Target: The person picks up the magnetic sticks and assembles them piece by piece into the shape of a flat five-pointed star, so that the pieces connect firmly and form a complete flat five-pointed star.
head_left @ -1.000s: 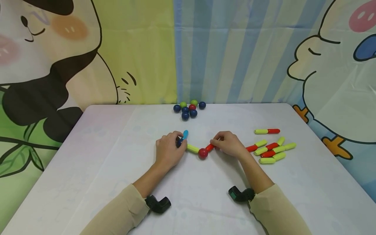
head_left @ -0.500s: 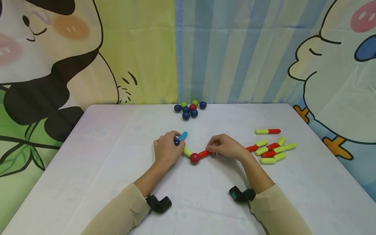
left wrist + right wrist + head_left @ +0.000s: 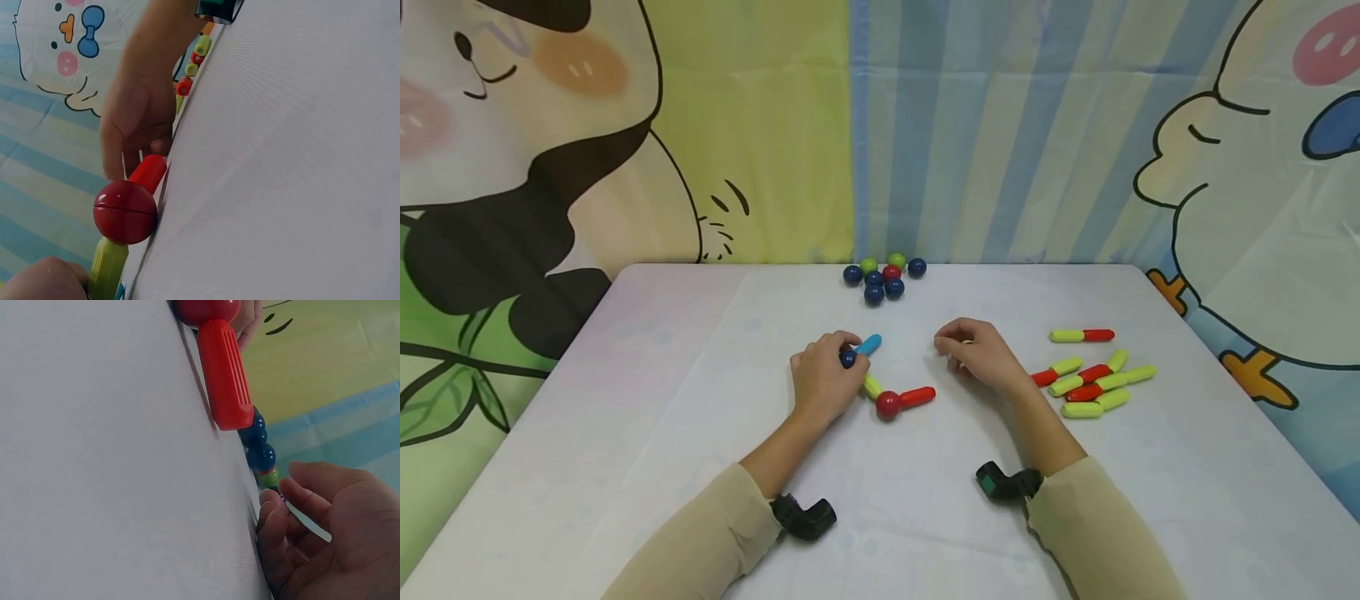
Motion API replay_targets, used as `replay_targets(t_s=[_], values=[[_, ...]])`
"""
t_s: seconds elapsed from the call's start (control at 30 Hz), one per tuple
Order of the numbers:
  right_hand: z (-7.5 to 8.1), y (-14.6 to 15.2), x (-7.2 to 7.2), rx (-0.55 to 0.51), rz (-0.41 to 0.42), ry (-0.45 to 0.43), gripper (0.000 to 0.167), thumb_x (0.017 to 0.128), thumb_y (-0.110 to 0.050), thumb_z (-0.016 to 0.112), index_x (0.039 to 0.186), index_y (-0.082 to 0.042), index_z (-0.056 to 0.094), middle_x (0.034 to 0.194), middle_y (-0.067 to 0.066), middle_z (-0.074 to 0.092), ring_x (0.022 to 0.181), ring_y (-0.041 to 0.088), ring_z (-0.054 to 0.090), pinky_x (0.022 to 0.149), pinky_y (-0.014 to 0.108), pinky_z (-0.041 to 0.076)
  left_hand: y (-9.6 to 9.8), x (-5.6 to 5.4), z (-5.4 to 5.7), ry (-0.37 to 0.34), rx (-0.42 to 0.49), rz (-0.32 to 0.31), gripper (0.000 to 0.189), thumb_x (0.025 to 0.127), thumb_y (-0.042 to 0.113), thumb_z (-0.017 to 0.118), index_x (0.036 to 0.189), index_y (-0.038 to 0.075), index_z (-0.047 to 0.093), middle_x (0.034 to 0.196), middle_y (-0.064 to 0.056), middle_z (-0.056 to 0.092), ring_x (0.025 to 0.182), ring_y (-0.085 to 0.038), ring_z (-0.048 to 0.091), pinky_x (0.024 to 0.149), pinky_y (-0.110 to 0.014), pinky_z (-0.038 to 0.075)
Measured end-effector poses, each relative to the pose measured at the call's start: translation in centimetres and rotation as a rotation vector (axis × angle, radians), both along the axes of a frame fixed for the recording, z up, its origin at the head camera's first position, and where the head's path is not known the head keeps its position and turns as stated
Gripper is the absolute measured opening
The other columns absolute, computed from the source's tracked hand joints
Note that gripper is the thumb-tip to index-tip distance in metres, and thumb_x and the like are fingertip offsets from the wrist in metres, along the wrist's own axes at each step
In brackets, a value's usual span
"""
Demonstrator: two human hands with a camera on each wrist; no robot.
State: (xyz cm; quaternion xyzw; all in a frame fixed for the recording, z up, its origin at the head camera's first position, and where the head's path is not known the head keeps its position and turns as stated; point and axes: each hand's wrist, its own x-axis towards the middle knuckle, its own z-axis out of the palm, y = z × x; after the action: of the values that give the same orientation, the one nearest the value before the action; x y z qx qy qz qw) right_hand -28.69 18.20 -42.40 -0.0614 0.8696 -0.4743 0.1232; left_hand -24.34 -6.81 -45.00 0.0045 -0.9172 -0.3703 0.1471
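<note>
My left hand [image 3: 826, 379] grips a dark blue ball [image 3: 847, 358], mostly covered by its fingers. From that ball a light blue stick [image 3: 869, 344] points away to the right, and a yellow-green stick [image 3: 872, 387] leads to a red ball [image 3: 888, 406]. A red stick [image 3: 918, 397] juts right from the red ball, its far end free. My right hand [image 3: 988, 354] holds nothing, its fingers loosely bent, behind and right of the red stick. The right wrist view shows a gap between the red stick [image 3: 225, 381] and the right fingers.
Several dark blue, green and red balls [image 3: 874, 295] sit at the table's back edge. On the right lie several yellow-green and red sticks [image 3: 1093, 385], joined in pairs, with one red and yellow-green pair [image 3: 1082, 335] behind them. Printed cloth [image 3: 985, 133] hangs behind the white table [image 3: 880, 517].
My right hand has let go of the red stick and moved up and right. The red ball and red stick have shifted left, swinging closer to my left hand, which keeps its grip.
</note>
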Motion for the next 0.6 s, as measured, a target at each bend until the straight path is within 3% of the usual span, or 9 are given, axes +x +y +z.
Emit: replay_targets(t_s=[0.3, 0.6], values=[[-0.4, -2.0, -2.4, -0.078, -0.151, 0.038, 0.035, 0.101, -0.030, 0.065, 0.132, -0.014, 0.063, 0.122, 0.011, 0.063, 0.092, 0.027, 0.062, 0.068, 0.024, 0.055, -0.1, 0.1, 0.1, -0.001, 0.057, 0.005, 0.027, 0.091, 0.021, 0.066, 0.115, 0.012, 0.074, 0.103, -0.007, 0.074, 0.097, -0.027, 0.065, 0.095, -0.048, 0.036], [-0.7, -3.9, -5.7, -0.174, -0.158, 0.050, 0.047, 0.099, -0.023, 0.068, 0.143, -0.012, 0.055, 0.131, 0.014, 0.061, 0.088, 0.023, 0.068, 0.072, 0.022, 0.059, -0.1, -0.1, 0.1, 0.002, 0.086, 0.011, 0.027, 0.093, 0.021, 0.066, 0.117, 0.013, 0.073, 0.108, -0.007, 0.074, 0.102, -0.028, 0.066, 0.095, -0.047, 0.036]])
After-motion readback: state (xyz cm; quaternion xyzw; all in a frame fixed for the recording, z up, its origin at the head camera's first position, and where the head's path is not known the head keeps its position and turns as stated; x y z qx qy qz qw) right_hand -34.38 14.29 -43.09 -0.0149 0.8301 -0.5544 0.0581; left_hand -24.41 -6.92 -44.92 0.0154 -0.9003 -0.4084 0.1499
